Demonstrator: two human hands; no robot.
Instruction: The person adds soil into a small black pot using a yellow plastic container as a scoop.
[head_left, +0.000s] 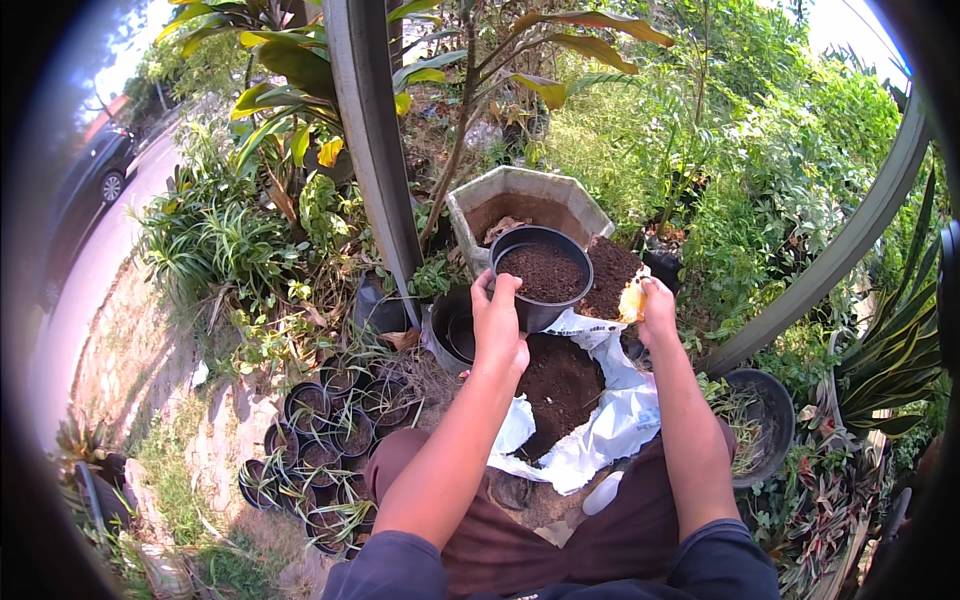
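My left hand (499, 322) grips the rim and side of a round black plastic pot (536, 315), its thumb over the edge. Dark, crumbly soil (541, 274) fills the pot to a little below the rim. My right hand (657, 309) pinches a yellow and white piece (632, 300), perhaps of plastic; what it belongs to is unclear. More dark soil (611, 270) lies just beyond it, right of the pot. Below both hands an opened white plastic sack (619, 424), printed with writing, holds a mound of dark soil (562, 382) between my knees.
An octagonal concrete planter (529, 180) stands behind the pot. An unfilled-looking black pot (452, 330) sits left of the sack. Several small pots of grassy seedlings (322, 457) crowd the left ground. A wide black basin (772, 442) with cut leaves is at right. A metal post (371, 150) rises ahead.
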